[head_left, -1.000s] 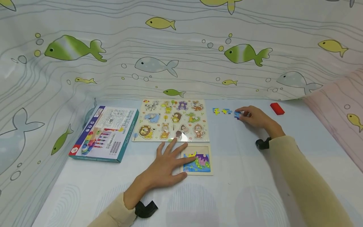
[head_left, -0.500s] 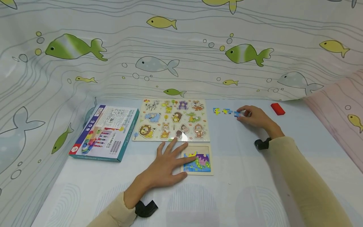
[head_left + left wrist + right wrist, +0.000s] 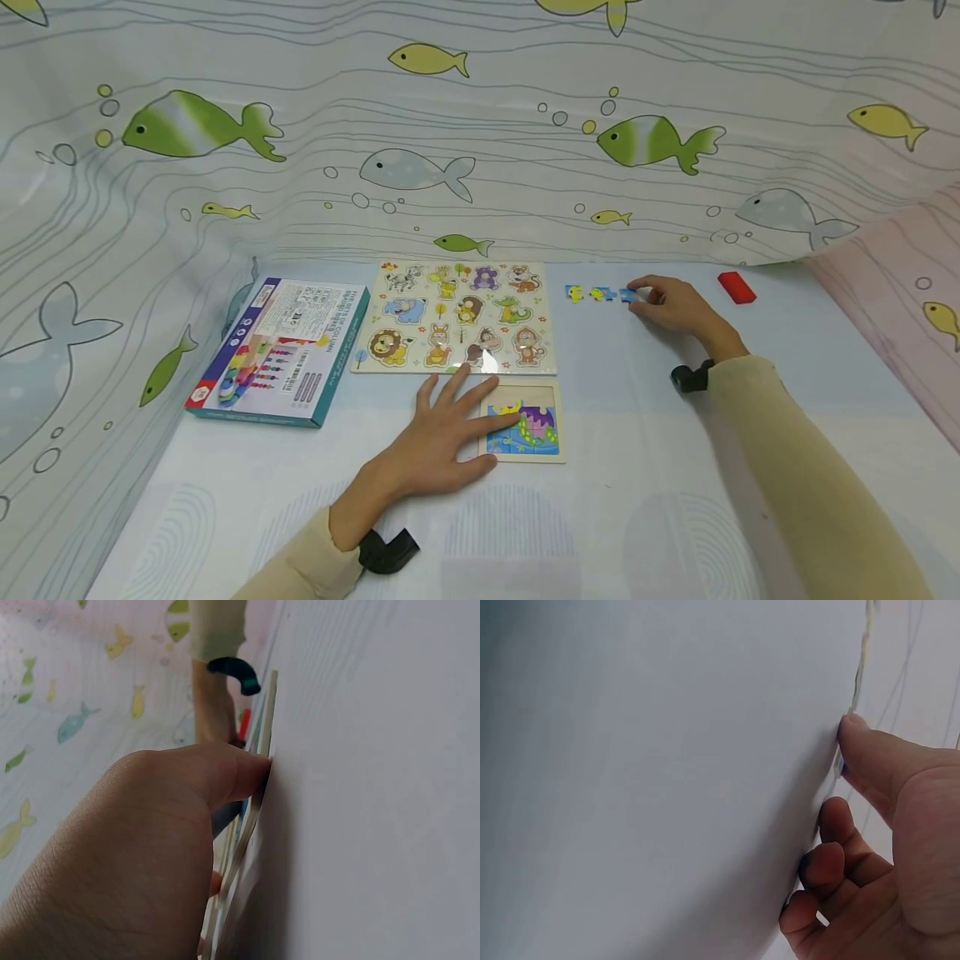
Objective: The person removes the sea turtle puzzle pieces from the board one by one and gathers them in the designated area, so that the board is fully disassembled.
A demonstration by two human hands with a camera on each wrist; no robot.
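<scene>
My left hand (image 3: 435, 442) lies with spread, straight fingers over the left side of a small wooden puzzle tray (image 3: 561, 450). Its thumb touches the lower left edge and one fingertip rests on the joined blue, purple and pink pieces (image 3: 536, 429). The tray's upper strip shows bare wood. Off to the right, my right hand (image 3: 675, 310) pinches a blue jigsaw piece (image 3: 626, 295) between thumb and finger, low at the table. Left of it lie two yellow-and-blue jigsaw pieces, one (image 3: 574, 293) farther out and one (image 3: 601, 294) close beside the held piece.
A larger animal puzzle board (image 3: 453, 321) lies just behind the small tray. At left is a flat toy box (image 3: 277, 354). A red block (image 3: 737, 287) sits beyond my right hand. Fish-printed cloth (image 3: 525, 100) rises at the back.
My right hand has shifted slightly away from me with the blue piece, which now lines up more nearly with the other two. My left hand stays on the tray.
</scene>
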